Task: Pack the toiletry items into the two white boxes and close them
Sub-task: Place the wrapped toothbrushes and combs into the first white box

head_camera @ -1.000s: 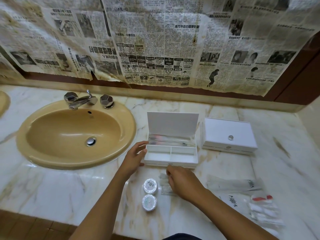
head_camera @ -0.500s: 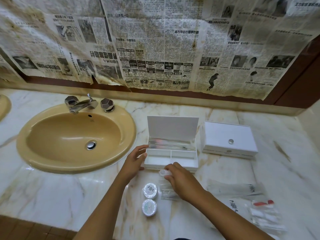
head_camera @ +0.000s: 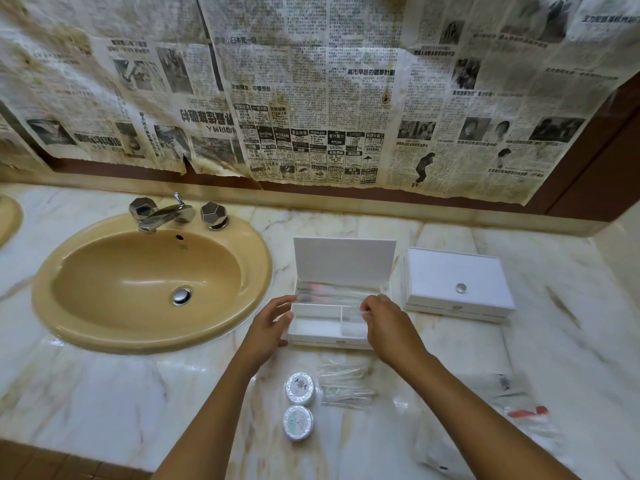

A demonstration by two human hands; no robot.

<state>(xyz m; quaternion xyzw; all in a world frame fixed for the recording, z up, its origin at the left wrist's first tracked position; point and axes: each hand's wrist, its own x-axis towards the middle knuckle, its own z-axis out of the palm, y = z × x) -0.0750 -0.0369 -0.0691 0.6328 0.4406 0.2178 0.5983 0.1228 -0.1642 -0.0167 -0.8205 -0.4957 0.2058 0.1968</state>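
One head-worn camera looks forward and down, close over the marble counter (head_camera: 104, 393).

there were two white boxes on the marble counter, an open box (head_camera: 332, 317) and a closed box (head_camera: 457, 284). two round foil-wrapped soaps (head_camera: 300, 388) (head_camera: 298, 422) lay in front. two hands, the left hand (head_camera: 268, 323) and right hand (head_camera: 388, 327). one beige sink (head_camera: 152, 282) with one faucet (head_camera: 166, 214) and two faceted knobs (head_camera: 140, 207) (head_camera: 214, 214). the clear packets were too blurred to count.

Yellowed newspaper (head_camera: 311, 98) covers the wall above a marble counter (head_camera: 104, 393) with tan sink (head_camera: 145, 285).
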